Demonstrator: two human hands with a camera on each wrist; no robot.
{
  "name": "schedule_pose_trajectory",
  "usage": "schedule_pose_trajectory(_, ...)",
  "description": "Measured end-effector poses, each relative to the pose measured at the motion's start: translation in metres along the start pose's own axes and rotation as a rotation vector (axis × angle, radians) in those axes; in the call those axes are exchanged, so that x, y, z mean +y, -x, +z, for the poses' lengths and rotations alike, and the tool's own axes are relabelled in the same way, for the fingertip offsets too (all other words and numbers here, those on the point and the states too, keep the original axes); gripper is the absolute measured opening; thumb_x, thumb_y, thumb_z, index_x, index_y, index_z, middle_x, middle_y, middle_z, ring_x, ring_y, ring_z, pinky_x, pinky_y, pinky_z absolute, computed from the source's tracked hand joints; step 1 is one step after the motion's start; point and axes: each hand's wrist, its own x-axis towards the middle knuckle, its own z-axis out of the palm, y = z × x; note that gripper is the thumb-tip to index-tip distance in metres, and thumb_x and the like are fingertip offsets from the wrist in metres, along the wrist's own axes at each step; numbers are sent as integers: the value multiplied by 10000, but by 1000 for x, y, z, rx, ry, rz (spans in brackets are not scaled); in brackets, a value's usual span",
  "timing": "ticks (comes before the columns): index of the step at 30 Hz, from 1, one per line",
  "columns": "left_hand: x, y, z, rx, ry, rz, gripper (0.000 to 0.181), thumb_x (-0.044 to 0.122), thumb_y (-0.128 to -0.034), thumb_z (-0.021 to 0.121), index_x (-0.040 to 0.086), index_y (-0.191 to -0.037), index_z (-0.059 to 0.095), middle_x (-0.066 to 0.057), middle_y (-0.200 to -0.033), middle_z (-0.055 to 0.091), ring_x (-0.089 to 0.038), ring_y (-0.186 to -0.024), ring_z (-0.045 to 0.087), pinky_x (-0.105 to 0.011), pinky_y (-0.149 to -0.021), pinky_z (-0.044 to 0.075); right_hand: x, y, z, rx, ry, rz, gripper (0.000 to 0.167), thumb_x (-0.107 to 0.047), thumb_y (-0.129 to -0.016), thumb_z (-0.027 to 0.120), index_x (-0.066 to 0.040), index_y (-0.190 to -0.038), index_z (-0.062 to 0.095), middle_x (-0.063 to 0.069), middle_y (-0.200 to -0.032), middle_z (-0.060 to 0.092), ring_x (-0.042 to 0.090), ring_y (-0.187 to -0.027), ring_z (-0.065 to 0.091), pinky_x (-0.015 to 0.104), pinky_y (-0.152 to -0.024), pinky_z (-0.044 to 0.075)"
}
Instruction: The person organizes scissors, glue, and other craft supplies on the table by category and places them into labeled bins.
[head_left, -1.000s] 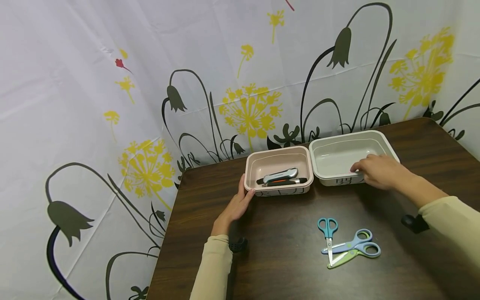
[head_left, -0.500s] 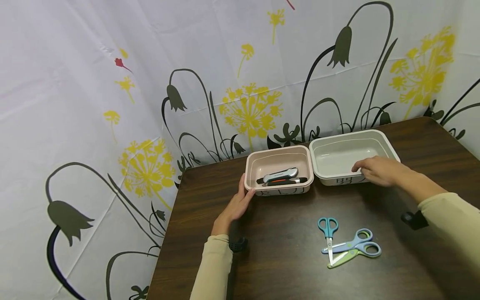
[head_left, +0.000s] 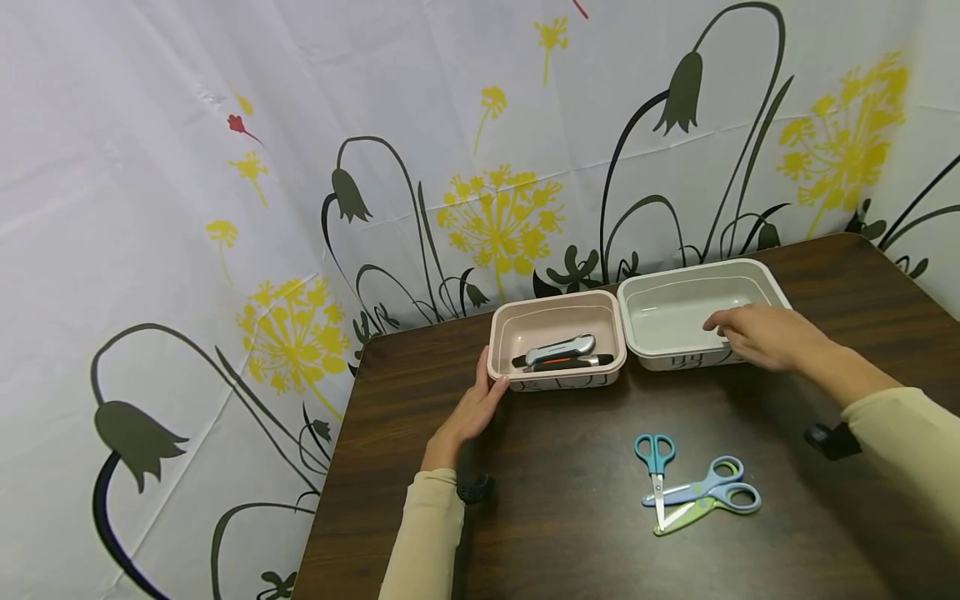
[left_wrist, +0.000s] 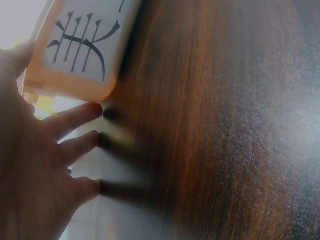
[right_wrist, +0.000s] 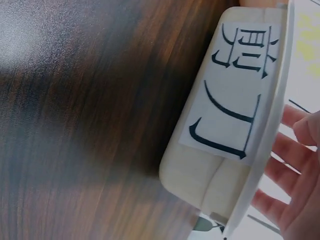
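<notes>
My left hand (head_left: pixel 467 412) rests at the near left corner of a pink bin (head_left: pixel 566 382), thumb at the rim and fingers extended along the side. Inside that bin lie a silver-grey utility knife (head_left: pixel 561 349) and a black pen-like tool (head_left: pixel 573 363) with an orange part. Over the near rim of an off-white bin (head_left: pixel 667 321) is my right hand (head_left: pixel 768 336), holding nothing, fingers loosely bent. In the right wrist view its fingers (right_wrist: pixel 285 170) show beyond the rim. Teal-handled scissors (head_left: pixel 656 457) overlap blue-and-green scissors (head_left: pixel 708 490) on the table.
The two bins stand side by side at the back of the dark wooden table (head_left: pixel 555 500). Labels with large black characters are on their front walls, such as the paper label (right_wrist: pixel 232 90) on the off-white one. A flower-patterned curtain (head_left: pixel 420 100) hangs behind.
My right hand has shifted slightly upward and right over the off-white bin's rim. The left hand, bins and scissors stay where they were.
</notes>
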Motion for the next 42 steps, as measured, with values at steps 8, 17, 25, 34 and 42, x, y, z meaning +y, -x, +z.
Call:
schedule_pose_trajectory(8, -1, 0, 0, -5, -3, -4, 735, 485, -1033, 402, 239, -1584, -17, -210, -1509, 376, -417, -1245, 497, -550, -1039, 352, -19, 5, -7, 158, 57, 33, 255, -151, -972, 573, -91, -1190, 691, 102, -1143, 678, 300, -1026, 626, 526, -784, 488)
schedule_pose_trajectory(17, -1, 1, 0, -3, 5, -6, 740, 481, -1034, 404, 214, -1585, -11, -212, -1513, 369, -417, -1253, 489, -553, -1040, 349, -42, 14, -6, 396, 107, -273, 297, -36, -781, 712, -91, -1072, 724, -5, -969, 685, 169, -853, 621, 400, -697, 499)
schedule_pose_trajectory(25, 0, 2, 0, -7, 2, -6, 741, 481, -1035, 401, 211, -1585, -16, -214, -1509, 374, -415, -1248, 495, -553, -1038, 352, -57, 33, 19, 364, 89, -429, 256, -164, -861, 607, -118, -1091, 711, -58, -999, 621, 101, -876, 583, 359, -689, 514)
schedule_pose_trajectory(34, 1, 1, 0, -8, 5, 6, 731, 477, -1037, 403, 243, -1584, -23, -215, -1505, 380, -411, -1243, 500, -543, -1038, 357, -81, 75, 67, 126, 44, -413, 419, -250, -736, 831, -155, -1123, 705, -84, -1117, 564, 80, -940, 559, 337, -716, 521)
schedule_pose_trajectory(42, -2, 0, 1, -4, 8, 7, 733, 472, -1037, 407, 233, -1584, -19, -220, -1508, 372, -417, -1244, 497, -550, -1038, 352, -89, 96, 87, 33, 37, -424, 506, -355, -769, 816, -156, -1213, 676, -65, -1169, 546, 107, -981, 544, 388, -750, 513)
